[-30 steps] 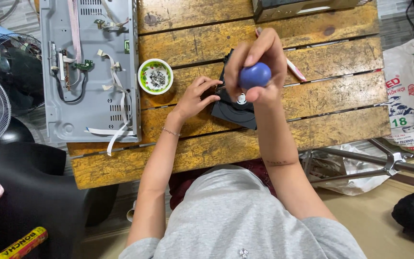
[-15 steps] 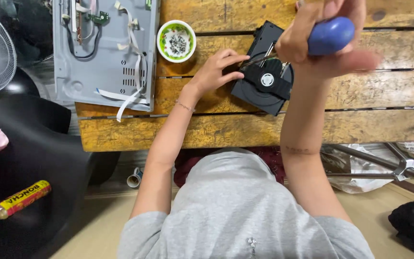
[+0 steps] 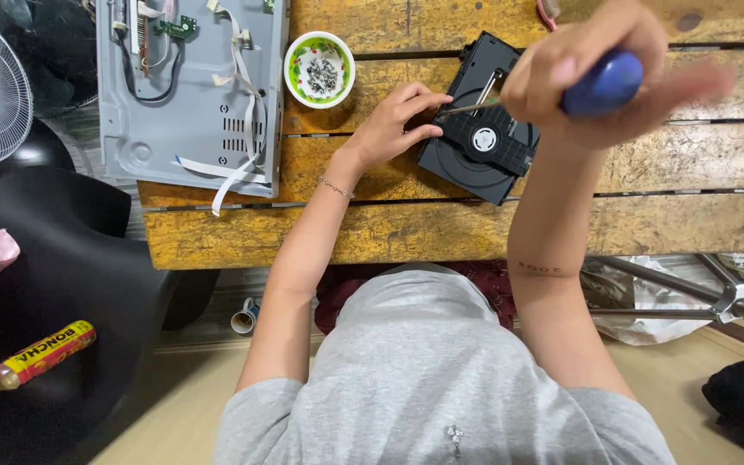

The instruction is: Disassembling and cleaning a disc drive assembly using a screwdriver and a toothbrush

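Black optical disc drive mechanism (image 3: 480,142) out of its housing and flat on the wooden bench (image 3: 441,232), pinned at its near-left edge under the fingertips of the left hand (image 3: 393,125), with the thin metal shaft of a screwdriver (image 3: 600,82) angled down onto its top face just beyond those fingers. Right hand (image 3: 587,73) raised above the drive and closed around the blue screwdriver handle. Farther left of the left hand, a green-rimmed bowl (image 3: 319,71) already holding loose screws and the opened grey player chassis (image 3: 187,95) with ribbon cables hanging free: judging by this, stripping-down well under way, drive itself apparently not yet apart.
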